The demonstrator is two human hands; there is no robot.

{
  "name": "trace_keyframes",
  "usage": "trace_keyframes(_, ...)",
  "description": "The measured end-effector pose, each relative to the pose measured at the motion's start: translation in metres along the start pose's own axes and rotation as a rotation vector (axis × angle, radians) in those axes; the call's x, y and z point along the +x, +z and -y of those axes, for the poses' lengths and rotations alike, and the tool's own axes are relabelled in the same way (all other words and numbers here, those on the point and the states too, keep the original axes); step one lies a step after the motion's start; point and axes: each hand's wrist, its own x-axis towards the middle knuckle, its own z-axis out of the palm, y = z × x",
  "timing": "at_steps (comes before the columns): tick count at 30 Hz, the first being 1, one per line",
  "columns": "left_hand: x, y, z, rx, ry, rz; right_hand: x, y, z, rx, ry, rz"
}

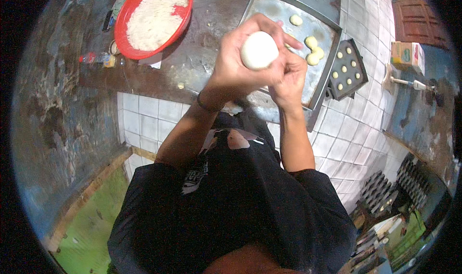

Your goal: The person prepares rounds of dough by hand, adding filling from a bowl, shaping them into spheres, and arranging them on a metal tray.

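A smooth, pale ball of dough [260, 50] bulges from the grip of my left hand [231, 64], whose fingers wrap round it. My right hand [291, 74] presses against the left one at the ball's right side. Its fingers are bent and drawn together, and what lies between them is hidden. Both hands are raised over the near side of a large metal baking tray [323, 69]. On that tray sit small yellowish dough pieces, among them a round one [296, 19] and a cluster [314, 52] whose pieces touch.
A red basin [187, 21] of pale dough stands at the back left on the dark worktop [207, 14]. Beside it lies a plastic bottle [96, 58]. Right of the large tray, a smaller dark tray [353, 79] bears several small dough balls. A carton [407, 55] stands farther right.
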Motion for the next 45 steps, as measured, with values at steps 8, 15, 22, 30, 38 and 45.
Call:
trace_keyframes(8,-0.012,-0.016,0.039,0.419,-0.062,-0.042,-0.005,-0.054,0.050,-0.621,0.434,0.318)
trace_keyframes(15,-0.014,0.027,0.118,0.573,-0.159,0.378,-0.035,-0.098,0.035,-0.447,0.260,-0.116)
trace_keyframes(22,-0.004,0.016,0.154,0.566,-0.370,0.491,-0.062,-0.208,-0.027,-0.851,0.379,-0.307)
trace_keyframes(30,-0.065,-0.070,0.170,0.629,-0.553,0.333,-0.113,-0.255,-0.161,-1.266,0.534,-0.232)
trace_keyframes(38,-0.093,-0.097,0.180,0.675,-0.679,0.203,-0.105,-0.299,-0.182,-0.151,0.756,-0.460)
trace_keyframes(45,-0.099,-0.106,0.186,0.683,-0.599,0.190,-0.110,-0.302,-0.216,-0.236,0.779,-0.466)
